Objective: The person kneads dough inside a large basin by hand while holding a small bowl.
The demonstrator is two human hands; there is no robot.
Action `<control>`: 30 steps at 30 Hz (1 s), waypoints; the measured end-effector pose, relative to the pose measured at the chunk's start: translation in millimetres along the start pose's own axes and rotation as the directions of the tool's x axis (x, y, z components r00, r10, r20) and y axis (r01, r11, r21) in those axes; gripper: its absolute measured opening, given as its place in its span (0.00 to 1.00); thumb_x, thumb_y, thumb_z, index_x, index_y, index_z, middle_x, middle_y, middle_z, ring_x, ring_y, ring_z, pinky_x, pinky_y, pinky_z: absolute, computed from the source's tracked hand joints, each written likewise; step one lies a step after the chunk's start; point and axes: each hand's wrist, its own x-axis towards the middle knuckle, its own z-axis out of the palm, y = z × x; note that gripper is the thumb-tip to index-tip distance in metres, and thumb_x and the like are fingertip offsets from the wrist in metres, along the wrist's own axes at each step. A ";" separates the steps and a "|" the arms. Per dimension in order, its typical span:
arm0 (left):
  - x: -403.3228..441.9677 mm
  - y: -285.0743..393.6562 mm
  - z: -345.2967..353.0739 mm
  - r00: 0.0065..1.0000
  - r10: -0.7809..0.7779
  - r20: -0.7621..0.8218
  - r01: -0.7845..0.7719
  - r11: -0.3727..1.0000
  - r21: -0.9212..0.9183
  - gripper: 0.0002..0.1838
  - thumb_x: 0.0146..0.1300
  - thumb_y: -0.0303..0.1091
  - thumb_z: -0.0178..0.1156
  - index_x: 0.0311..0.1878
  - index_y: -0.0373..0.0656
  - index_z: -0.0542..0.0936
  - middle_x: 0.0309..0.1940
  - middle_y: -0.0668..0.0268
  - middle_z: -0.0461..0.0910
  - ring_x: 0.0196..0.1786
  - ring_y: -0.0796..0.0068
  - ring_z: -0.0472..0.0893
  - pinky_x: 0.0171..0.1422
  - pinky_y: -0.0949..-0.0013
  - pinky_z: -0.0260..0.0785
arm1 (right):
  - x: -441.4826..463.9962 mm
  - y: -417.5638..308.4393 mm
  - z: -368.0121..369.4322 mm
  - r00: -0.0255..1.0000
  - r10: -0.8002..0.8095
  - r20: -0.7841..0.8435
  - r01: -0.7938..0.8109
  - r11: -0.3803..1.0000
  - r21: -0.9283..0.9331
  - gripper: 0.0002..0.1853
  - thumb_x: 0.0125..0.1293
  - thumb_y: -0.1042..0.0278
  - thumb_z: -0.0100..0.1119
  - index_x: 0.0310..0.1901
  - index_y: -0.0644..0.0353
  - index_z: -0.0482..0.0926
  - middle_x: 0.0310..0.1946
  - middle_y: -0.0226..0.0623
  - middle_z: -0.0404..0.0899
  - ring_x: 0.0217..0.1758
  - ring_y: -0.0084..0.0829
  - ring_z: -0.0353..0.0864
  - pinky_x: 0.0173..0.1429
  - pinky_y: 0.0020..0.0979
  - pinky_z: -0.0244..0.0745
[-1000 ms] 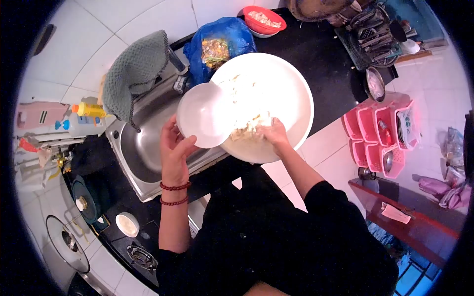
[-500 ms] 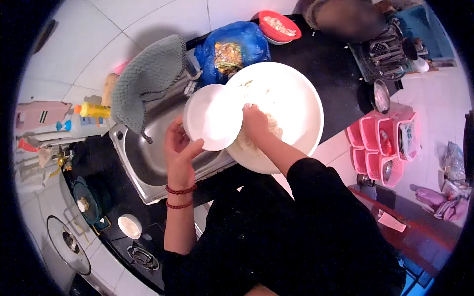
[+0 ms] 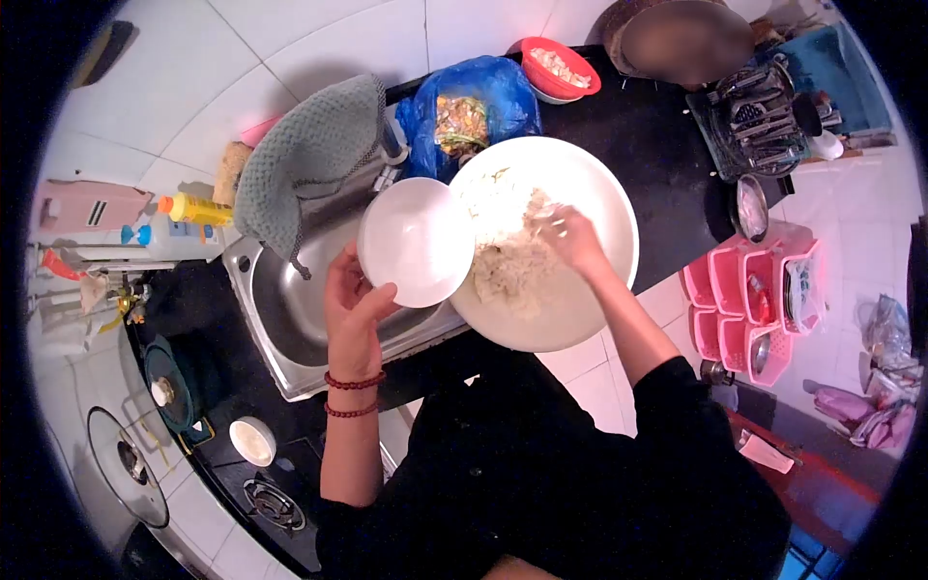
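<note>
Left hand (image 3: pixel 356 307) grips a small round white bowl (image 3: pixel 416 242) at nine o'clock of a large round white basin (image 3: pixel 575 317); right hand (image 3: pixel 577 244), grip too blurred to tell, is at the basin's pale food (image 3: pixel 510 276). Gentle strokes should limit spills.

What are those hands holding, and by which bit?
The left hand holds the small bowl by its edge, thumb at the rim. The right hand is at the food in the big bowl; whether it grips any cannot be told.

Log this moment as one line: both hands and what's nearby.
left hand: holding small round white bowl | right hand: at pale food in large round white basin, contact unclear | nearby: blue plastic bag, stainless-steel sink
</note>
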 end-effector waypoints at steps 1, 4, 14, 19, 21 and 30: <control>-0.6 0.4 0.1 1.000 -0.016 -0.002 0.016 1.000 -0.015 0.36 0.54 0.27 0.62 0.68 0.42 0.63 0.63 0.58 0.69 0.63 0.59 0.73 0.58 0.55 0.76 | 2.2 -29.0 -21.0 0.997 0.058 -0.050 -0.061 0.996 -0.058 0.16 0.60 0.61 0.61 0.44 0.63 0.82 0.40 0.51 0.82 0.47 0.44 0.81 0.56 0.36 0.74; -3.7 5.5 6.9 0.999 -0.024 -0.021 0.024 1.000 -0.019 0.36 0.54 0.28 0.62 0.68 0.42 0.63 0.64 0.58 0.69 0.63 0.59 0.73 0.58 0.55 0.76 | 67.7 32.8 13.7 0.963 -0.040 -0.266 0.013 0.995 -0.103 0.15 0.63 0.58 0.59 0.42 0.61 0.83 0.39 0.49 0.82 0.45 0.41 0.82 0.53 0.35 0.75; -14.3 6.2 -5.7 0.996 -0.068 -0.061 0.067 0.997 -0.031 0.35 0.54 0.29 0.62 0.67 0.42 0.64 0.63 0.59 0.70 0.61 0.62 0.74 0.57 0.58 0.76 | 22.4 -55.0 22.6 0.921 -0.040 0.386 0.141 0.961 -0.236 0.21 0.60 0.60 0.63 0.54 0.60 0.75 0.49 0.44 0.76 0.52 0.39 0.77 0.57 0.39 0.73; -5.7 5.0 -12.7 0.998 -0.055 -0.013 0.054 0.996 -0.071 0.34 0.54 0.28 0.62 0.66 0.42 0.65 0.62 0.58 0.71 0.60 0.61 0.75 0.57 0.57 0.76 | -64.7 -24.5 48.4 0.923 -0.228 0.310 0.368 0.760 -0.535 0.29 0.55 0.63 0.64 0.58 0.66 0.70 0.52 0.51 0.71 0.53 0.51 0.75 0.51 0.42 0.78; -1.0 3.8 -14.5 0.998 -0.056 -0.017 0.054 0.995 -0.080 0.34 0.54 0.28 0.62 0.66 0.42 0.65 0.61 0.58 0.71 0.60 0.61 0.75 0.57 0.57 0.76 | -60.4 -15.2 65.7 0.909 -0.311 0.277 0.417 0.660 -0.626 0.26 0.56 0.66 0.61 0.56 0.66 0.71 0.50 0.51 0.72 0.50 0.49 0.76 0.49 0.40 0.78; 11.8 7.8 -0.9 0.999 -0.039 0.000 0.039 0.992 -0.117 0.33 0.53 0.21 0.63 0.65 0.42 0.65 0.55 0.58 0.73 0.55 0.64 0.77 0.51 0.63 0.79 | -23.6 -20.9 97.1 0.954 -0.131 0.269 0.279 0.712 -0.645 0.22 0.58 0.77 0.50 0.57 0.63 0.71 0.50 0.49 0.71 0.52 0.47 0.75 0.52 0.42 0.74</control>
